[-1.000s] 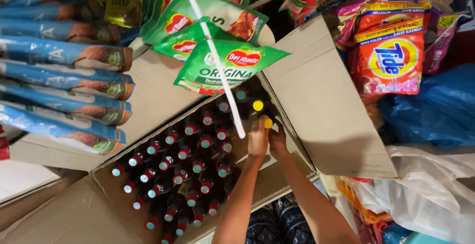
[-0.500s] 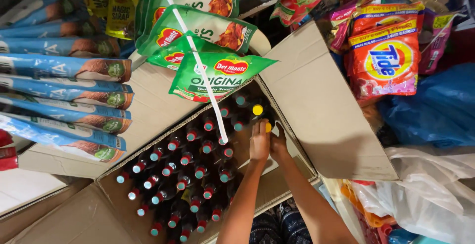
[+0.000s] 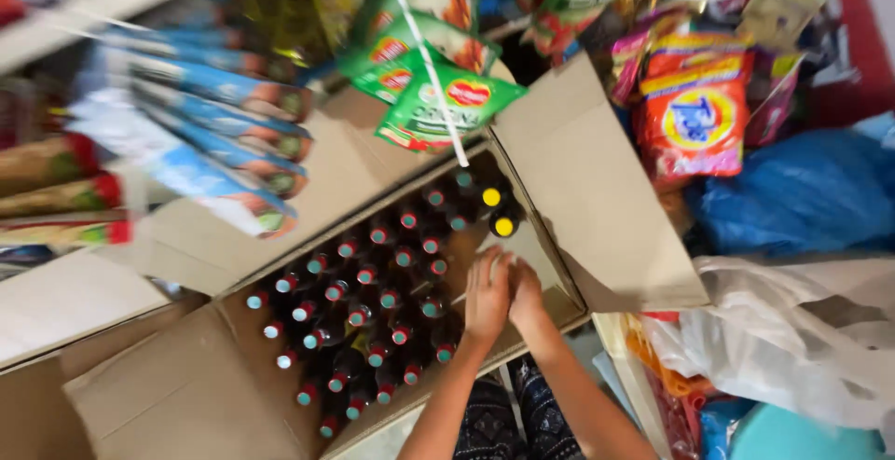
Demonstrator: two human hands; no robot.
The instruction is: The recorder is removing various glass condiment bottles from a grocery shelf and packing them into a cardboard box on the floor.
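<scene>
The box (image 3: 597, 199) is matt brown cardboard, its flaps plain and dull. Inside, dark glossy bottles (image 3: 373, 320) carry smooth plastic caps. Far overhead, shiny plastic sachets (image 3: 438, 106) hang; thin white plastic bags (image 3: 802, 329) crumple at right.

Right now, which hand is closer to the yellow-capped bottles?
The right hand, barely. It sits just below the yellow-capped bottles; the left hand presses beside it, slightly farther left in the cardboard box.

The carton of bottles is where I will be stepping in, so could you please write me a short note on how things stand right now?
Left hand and right hand: pressed together inside the open carton, over its bare corner; whether they hold anything cannot be told.
Bottles: upright in rows, filling most of the carton, mostly red and teal caps.
Two yellow-capped bottles stand at the far end.
Done: most slots filled.
Left: the gap by the hands.
</scene>
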